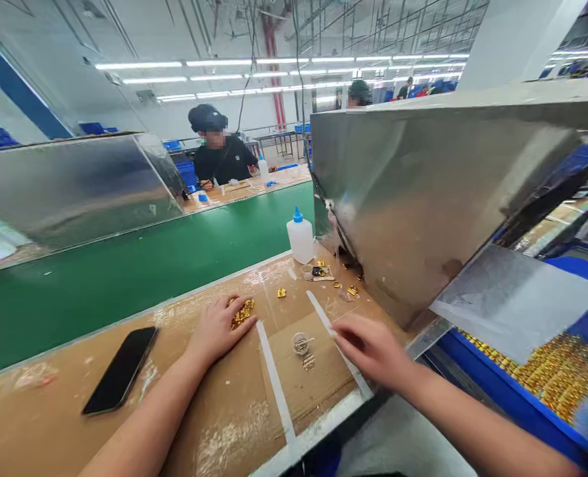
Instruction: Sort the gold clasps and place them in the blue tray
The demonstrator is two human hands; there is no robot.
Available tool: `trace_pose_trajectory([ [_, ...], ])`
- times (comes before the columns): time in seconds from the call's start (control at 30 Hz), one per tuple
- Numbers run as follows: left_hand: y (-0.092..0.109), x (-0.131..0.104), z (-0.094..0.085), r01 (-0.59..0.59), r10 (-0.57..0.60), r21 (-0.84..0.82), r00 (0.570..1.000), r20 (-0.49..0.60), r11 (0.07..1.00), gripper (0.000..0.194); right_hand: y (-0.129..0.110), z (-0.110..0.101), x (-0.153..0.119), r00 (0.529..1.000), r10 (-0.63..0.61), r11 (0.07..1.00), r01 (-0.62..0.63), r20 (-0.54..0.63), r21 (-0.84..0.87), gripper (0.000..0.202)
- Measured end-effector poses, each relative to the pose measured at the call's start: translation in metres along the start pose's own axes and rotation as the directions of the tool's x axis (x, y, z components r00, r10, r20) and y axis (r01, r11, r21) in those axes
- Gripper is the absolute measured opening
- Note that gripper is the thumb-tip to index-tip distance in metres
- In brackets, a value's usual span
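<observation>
My left hand (pixel 218 329) lies flat on the tape-covered cardboard bench top (pixel 214 411), its fingertips on a small heap of gold metal parts (pixel 243 312). My right hand (pixel 371 348) hovers low over the bench near a white tape strip, fingers spread and blurred, holding nothing that I can see. Between the hands sit a small clear cap (pixel 300 342) and a little metal piece (pixel 308 362).
A black phone (pixel 121 369) lies at the left. A white squeeze bottle with a blue cap (pixel 300 236) stands by a steel hopper (pixel 423 199). A blue bin of gold parts (pixel 547 374) sits at the right. Beyond runs a green conveyor belt (pixel 125 271); a person in black sits across it.
</observation>
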State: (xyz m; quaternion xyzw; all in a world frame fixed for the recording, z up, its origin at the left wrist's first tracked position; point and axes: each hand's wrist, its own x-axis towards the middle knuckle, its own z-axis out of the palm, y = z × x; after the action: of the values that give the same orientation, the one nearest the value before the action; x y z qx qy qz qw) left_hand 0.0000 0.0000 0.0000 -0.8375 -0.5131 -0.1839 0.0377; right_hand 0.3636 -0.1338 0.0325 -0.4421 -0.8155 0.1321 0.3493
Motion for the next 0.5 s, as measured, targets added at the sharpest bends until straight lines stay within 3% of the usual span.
trace_pose_trajectory([
  [0.1, -0.002, 0.008, -0.002, -0.005, 0.005, -0.009, 1.0, 0.018, 1.0, 0.047, -0.006, 0.032, 0.096, 0.991, 0.061, 0.972, -0.033, 0.116, -0.231, 0.032],
  [0.2, -0.002, 0.012, -0.005, -0.036, 0.037, -0.034, 0.999, 0.033, 0.999, 0.04, 0.0, 0.061, 0.157, 0.965, 0.095, 0.904, 0.019, 0.243, -0.428, 0.038],
  [0.33, -0.003, 0.008, -0.005, -0.074, 0.081, -0.142, 0.996, 0.04, 0.987, 0.031, 0.014, 0.082, 0.184, 0.935, 0.086, 0.901, 0.075, 0.345, -0.428, 0.028],
  [0.5, -0.005, -0.005, -0.002, -0.045, 0.051, -0.292, 0.999, 0.013, 0.955, 0.036, 0.011, 0.085, 0.193, 0.851, -0.103, 0.929, 0.268, 0.516, -0.256, 0.025],
])
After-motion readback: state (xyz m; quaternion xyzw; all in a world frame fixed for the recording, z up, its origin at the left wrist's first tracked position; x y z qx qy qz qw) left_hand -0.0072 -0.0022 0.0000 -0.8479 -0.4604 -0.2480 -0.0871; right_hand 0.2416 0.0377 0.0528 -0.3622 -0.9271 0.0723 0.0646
